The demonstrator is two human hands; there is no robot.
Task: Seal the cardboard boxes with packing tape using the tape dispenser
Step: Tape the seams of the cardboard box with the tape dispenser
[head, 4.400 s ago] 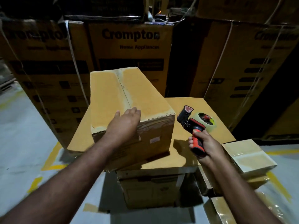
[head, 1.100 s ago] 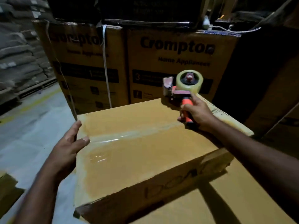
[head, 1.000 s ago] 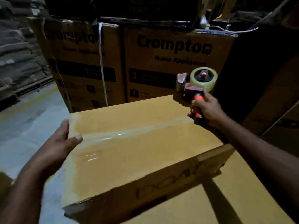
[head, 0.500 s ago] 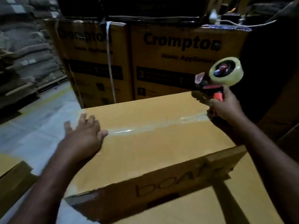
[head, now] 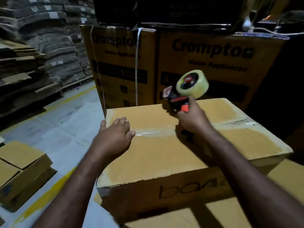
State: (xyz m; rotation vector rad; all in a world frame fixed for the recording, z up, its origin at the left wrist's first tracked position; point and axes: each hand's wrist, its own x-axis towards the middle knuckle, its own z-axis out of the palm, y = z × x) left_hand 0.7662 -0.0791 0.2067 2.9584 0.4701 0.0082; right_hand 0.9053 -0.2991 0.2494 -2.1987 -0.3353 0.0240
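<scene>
A brown cardboard box (head: 181,155) lies flat in front of me, with a strip of clear tape (head: 153,133) running along its top seam. My left hand (head: 115,137) rests flat on the box's left end, fingers straight, over the tape's start. My right hand (head: 192,119) grips the red handle of the tape dispenser (head: 182,96), held just above the box's far half. The dispenser's roll of clear tape (head: 193,83) points up and away from me.
The box sits on a larger cardboard box (head: 230,214). Tall printed cartons (head: 205,66) stand close behind. Smaller boxes (head: 19,175) lie on the floor at left, and stacks of flattened cardboard (head: 24,71) fill the far left. Grey floor with yellow lines lies between.
My left hand has slid further onto the box's left end. My right hand has carried the dispenser left and nearer, over the box top.
</scene>
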